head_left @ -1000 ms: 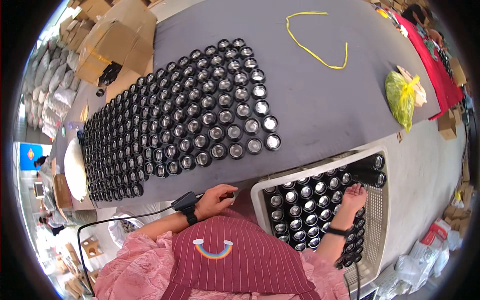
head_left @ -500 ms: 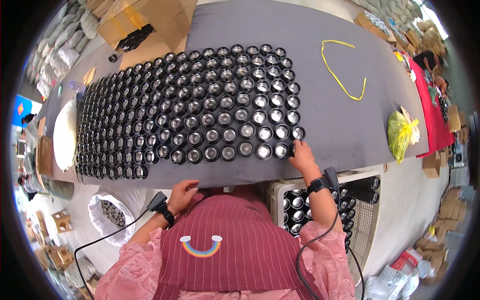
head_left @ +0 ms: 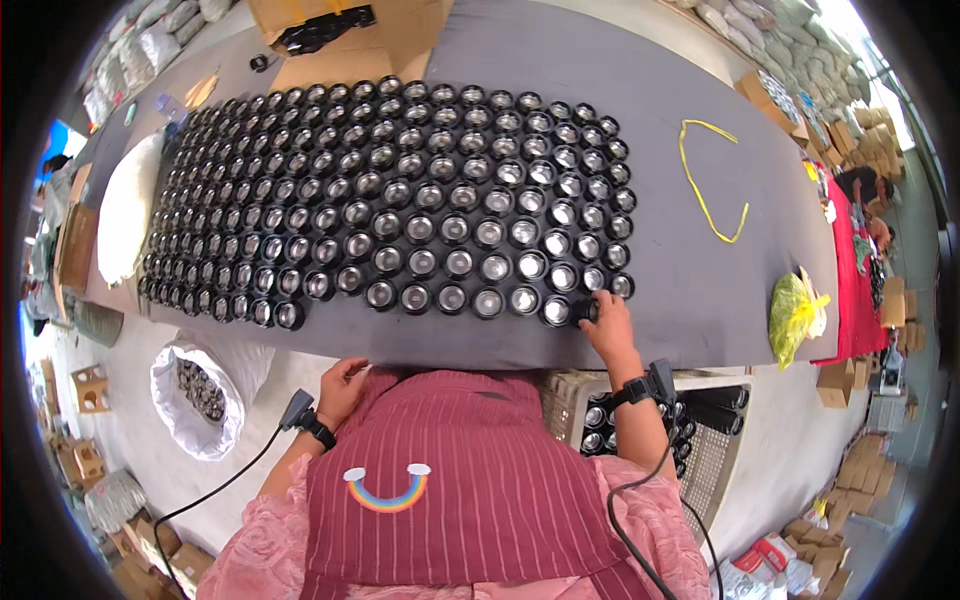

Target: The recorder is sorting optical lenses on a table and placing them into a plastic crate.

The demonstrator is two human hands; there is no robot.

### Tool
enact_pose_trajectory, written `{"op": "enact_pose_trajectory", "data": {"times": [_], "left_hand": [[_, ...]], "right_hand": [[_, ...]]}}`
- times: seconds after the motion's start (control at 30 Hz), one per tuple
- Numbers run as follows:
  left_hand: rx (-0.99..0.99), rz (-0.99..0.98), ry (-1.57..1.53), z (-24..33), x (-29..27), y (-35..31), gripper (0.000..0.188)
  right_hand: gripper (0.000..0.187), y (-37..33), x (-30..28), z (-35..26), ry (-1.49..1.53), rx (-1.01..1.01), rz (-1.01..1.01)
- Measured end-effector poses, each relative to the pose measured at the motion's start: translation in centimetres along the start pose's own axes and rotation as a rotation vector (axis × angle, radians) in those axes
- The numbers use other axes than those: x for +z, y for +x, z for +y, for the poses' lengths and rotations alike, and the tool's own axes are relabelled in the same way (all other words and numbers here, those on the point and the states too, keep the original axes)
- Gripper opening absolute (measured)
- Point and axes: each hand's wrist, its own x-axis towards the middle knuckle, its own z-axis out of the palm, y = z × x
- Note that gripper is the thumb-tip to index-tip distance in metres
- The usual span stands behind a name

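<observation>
Right hand [head_left: 608,325] grips a black cup [head_left: 588,311], apparently setting it down; rows of cups [head_left: 400,200] beyond it look nearly full, more wait in the crate [head_left: 700,440] behind. Left hand [head_left: 342,385] rests loosely curled, empty.

right hand [head_left: 610,325] apparently gripping black cap [head_left: 586,311]

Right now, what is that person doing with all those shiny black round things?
A person in a striped red apron stands at a long dark table covered with rows of small black cylinders with shiny tops. The right hand reaches to the near right end of the rows, its fingers on one black cylinder there. The left hand rests low by the table's edge, holding nothing that shows. A white crate with more cylinders sits at the person's right.
</observation>
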Motion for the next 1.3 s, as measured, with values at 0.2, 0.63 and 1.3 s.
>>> {"op": "enact_pose_trajectory", "data": {"times": [0.2,0.63,1.3], "left_hand": [[0.129,0.102,0.235,1.0,-1.0,1.6,0.03],[0.314,0.519,0.664,1.1,-8.7,10.9,0.043],[0.361,0.291,0.967,4.6,-7.6,13.5,0.056]], "right_hand": [[0.07,-0.1,3.0,1.2,-0.158,0.043,-0.03],[0.07,0.3,4.2,1.6,-0.119,0.026,0.065],[0.085,-1.0,7.0,-3.9,0.06,0.033,0.203]]}}
